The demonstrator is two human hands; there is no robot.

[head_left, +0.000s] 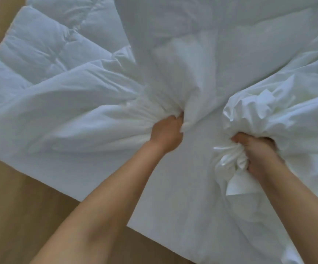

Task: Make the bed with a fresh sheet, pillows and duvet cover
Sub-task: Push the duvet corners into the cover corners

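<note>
- Centrally, the left hand (168,133) is seen curled into a fist round a gathered bunch of the white duvet cover (82,111). The fingers are buried in the cloth, and only the back of the hand and the knuckles are shown.
- Folds are drawn out from that fist in a fan, toward the left and up across the bed (63,178).
- The right hand (257,155) is likewise closed tight, with a crumpled wad of the same white cloth clamped between curled fingers and thumb. A tail of cloth is seen trailing below the fist toward the near edge.
- The two hands are held near each other but apart, with a smooth strip of the sheet (173,187) laid bare between them.
- Both forearms are bare and are stretched out over the bed from the lower edge of the view.
- Beyond the left hand, the quilted white duvet (40,46) is spread uncovered over the far left part of the bed. Its stitched squares are plainly shown, and its near side is overlapped by the cover.
- Whether the duvet itself is caught inside either fist cannot be told.
- To the right of the right hand, more of the cover is heaped in loose, puffed folds.
- The near left edge of the bed is bordered by a pale wooden floor (21,206).
</note>
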